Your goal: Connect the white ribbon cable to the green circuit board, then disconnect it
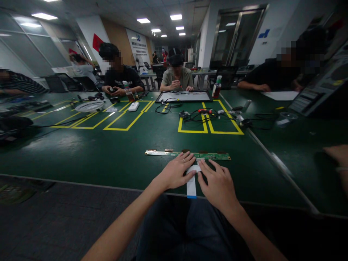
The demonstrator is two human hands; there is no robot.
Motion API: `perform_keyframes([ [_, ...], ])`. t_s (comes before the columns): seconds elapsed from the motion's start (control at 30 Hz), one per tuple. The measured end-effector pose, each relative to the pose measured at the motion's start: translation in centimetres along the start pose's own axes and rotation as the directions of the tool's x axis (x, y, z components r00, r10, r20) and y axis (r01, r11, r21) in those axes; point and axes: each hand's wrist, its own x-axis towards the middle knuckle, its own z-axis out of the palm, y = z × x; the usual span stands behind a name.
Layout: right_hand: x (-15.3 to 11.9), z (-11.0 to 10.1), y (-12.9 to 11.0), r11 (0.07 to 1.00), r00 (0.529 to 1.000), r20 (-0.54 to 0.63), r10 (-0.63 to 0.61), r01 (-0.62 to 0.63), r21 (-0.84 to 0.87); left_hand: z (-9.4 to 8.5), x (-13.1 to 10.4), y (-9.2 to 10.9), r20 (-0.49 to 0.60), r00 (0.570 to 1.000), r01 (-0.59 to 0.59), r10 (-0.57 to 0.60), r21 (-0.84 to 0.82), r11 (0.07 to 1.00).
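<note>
Ribbon cable point(191, 186), tabletop's point(108, 163) near edge; our left hand point(178, 172), right hand point(218, 183): fingers extended, grip unclear; best squared to board point(214, 156).

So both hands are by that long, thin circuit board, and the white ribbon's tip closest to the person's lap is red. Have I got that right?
Not quite: the head view shows that the tip of the white ribbon closest to the lap is blue, not red. The left hand and right hand are indeed by the long, thin circuit board.
</note>
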Motion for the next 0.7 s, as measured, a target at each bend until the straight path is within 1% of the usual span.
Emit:
perform_keyframes([
  [0.2, 0.04, 0.06, 0.08, 1.000, 1.000, -0.004, 0.007, -0.007, 0.014, 0.06, -0.13, -0.07, -0.006, 1.000, -0.003, 0.003, -0.005, 1.000],
  [0.3, 0.13, -0.02, 0.09, 1.000, 1.000, -0.002, 0.015, -0.015, 0.016, 0.09, -0.26, -0.02, -0.026, 1.000, -0.013, 0.013, -0.024, 1.000],
  [0.4, 0.18, -0.15, 0.16, 1.000, 1.000, 0.008, 0.023, -0.023, 0.021, -0.07, -0.44, 0.16, -0.047, 0.998, -0.039, 0.037, -0.060, 0.997],
  [0.57, 0.32, -0.27, 0.34, 0.999, 1.000, 0.019, 0.023, -0.023, 0.027, -0.65, -0.49, 0.49, -0.021, 0.995, -0.099, 0.097, -0.081, 0.992],
  [0.7, 0.55, -0.24, 0.59, 0.999, 0.999, 0.038, 0.018, -0.019, 0.030, -0.63, -0.38, 0.43, -0.035, 0.994, -0.108, 0.106, -0.088, 0.990],
])
